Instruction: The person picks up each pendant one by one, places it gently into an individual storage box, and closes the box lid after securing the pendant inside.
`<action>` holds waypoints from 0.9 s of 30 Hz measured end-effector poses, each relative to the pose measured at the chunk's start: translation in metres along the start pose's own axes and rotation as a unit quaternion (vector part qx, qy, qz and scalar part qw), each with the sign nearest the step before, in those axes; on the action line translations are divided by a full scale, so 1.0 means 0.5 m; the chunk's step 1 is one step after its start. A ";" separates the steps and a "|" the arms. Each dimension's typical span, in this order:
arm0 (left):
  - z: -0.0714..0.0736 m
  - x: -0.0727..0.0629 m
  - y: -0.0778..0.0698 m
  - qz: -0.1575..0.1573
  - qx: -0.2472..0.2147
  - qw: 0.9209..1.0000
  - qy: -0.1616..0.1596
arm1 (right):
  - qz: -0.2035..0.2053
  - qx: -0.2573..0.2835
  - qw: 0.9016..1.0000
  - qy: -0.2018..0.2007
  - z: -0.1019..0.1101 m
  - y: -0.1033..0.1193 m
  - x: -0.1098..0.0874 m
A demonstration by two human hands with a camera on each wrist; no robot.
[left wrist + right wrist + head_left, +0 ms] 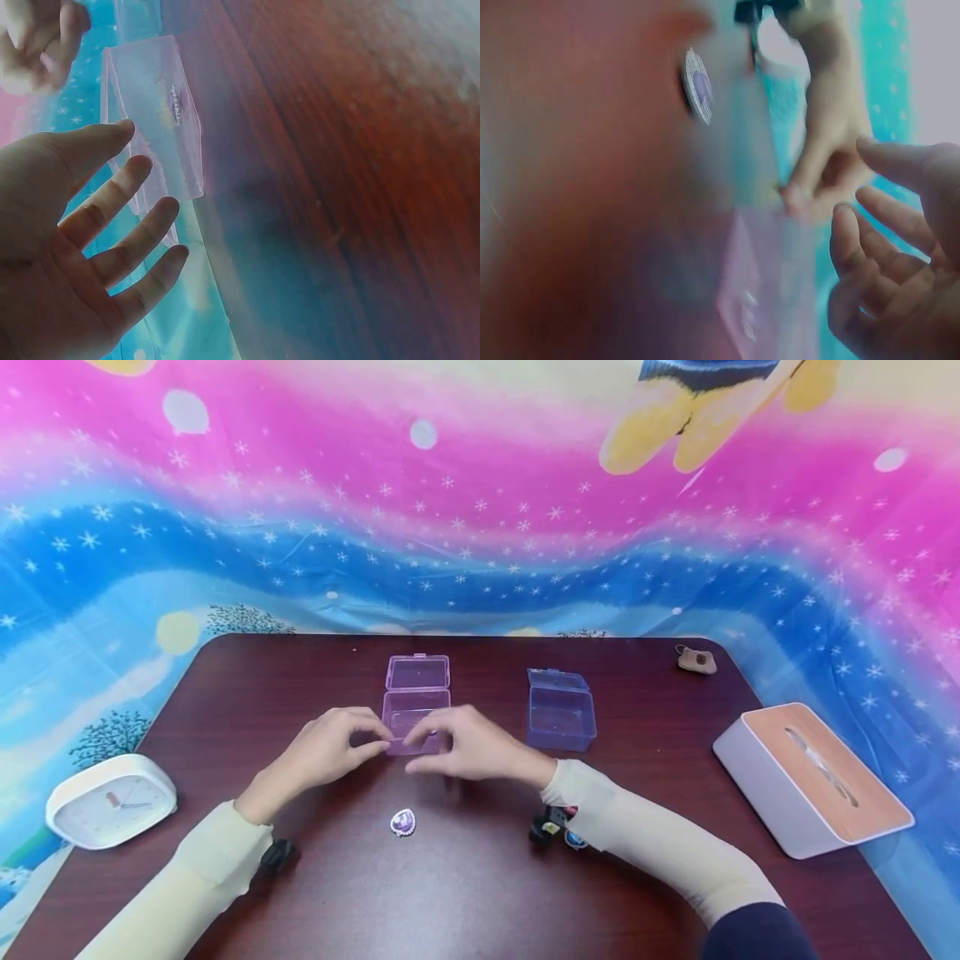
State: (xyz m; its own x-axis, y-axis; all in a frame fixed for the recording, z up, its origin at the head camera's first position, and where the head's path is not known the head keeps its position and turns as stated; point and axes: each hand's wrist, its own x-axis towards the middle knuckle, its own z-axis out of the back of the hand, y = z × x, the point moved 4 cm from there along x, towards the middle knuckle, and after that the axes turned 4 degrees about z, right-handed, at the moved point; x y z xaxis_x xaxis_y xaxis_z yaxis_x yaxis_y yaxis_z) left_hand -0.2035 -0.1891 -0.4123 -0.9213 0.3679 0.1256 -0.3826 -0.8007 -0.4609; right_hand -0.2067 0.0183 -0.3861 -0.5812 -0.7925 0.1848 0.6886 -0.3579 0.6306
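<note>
A pink see-through plastic box (pixel 416 699) stands near the middle of the table, its lid (pixel 417 673) tipped back. At its front left corner is my left hand (pixel 324 750), fingertips right at the rim. In the left wrist view the fingers are spread and fairly straight, overlapping the box (pixel 154 112). My right hand (pixel 472 745) hovers over the box's front right part, thumb and fingers apart; the right wrist view shows its fingers (pixel 896 217) loosely bent around nothing. Nearer me lies a purple gem piece (pixel 402 822) with a white beaded edge, touched by neither hand.
Right of the pink box stands a blue see-through box (pixel 561 718), lid raised. Under the right wrist a blue gem piece (pixel 575 840) is partly hidden. A white clock (pixel 112 802) stands at left, a tissue box (pixel 813 777) at right, a small beige item (pixel 697 661) at back right.
</note>
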 end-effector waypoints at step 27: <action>0.006 -0.003 -0.001 0.004 -0.010 1.000 0.003 | -0.003 -0.138 0.982 0.130 -0.137 0.018 -0.036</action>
State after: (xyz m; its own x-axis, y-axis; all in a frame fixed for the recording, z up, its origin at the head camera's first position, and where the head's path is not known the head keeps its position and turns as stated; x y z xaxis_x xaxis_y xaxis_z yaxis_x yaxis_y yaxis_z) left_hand -0.2020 -0.1905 -0.4098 -0.9241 0.3636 0.1172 -0.3734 -0.7944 -0.4791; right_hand -0.1604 -0.0046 -0.4353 -0.4803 -0.8761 -0.0408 0.7974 -0.4556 0.3958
